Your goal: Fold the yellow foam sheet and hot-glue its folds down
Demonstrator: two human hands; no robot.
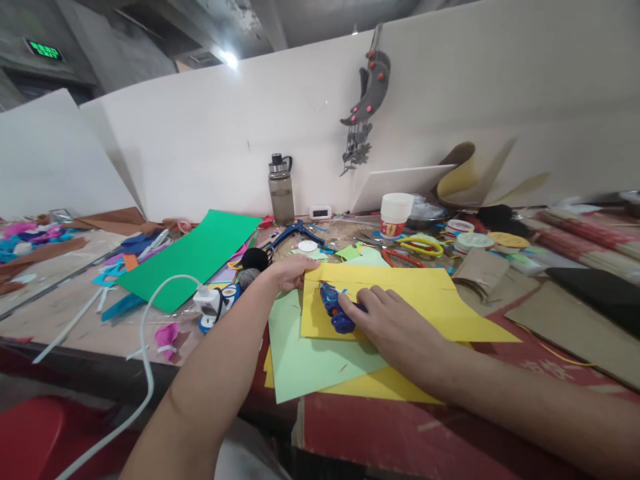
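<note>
My left hand (290,272) rests on the far left corner of a yellow paper sheet (425,300), its fingers curled over the edge and pressing it down. My right hand (390,320) lies on the same sheet and grips a small blue tool (334,308), which looks like a cutter or glue gun, its tip near the sheet's left edge. Under the yellow sheet lie a light green sheet (305,353) and another yellow sheet (390,387).
A large green sheet (195,257) lies to the left. A white cable and charger (207,300) sit near the table's front edge. Behind are a water bottle (281,190), paper cups (396,215), scissors (295,235), tape rolls, cardboard pieces (575,320) and paper scraps.
</note>
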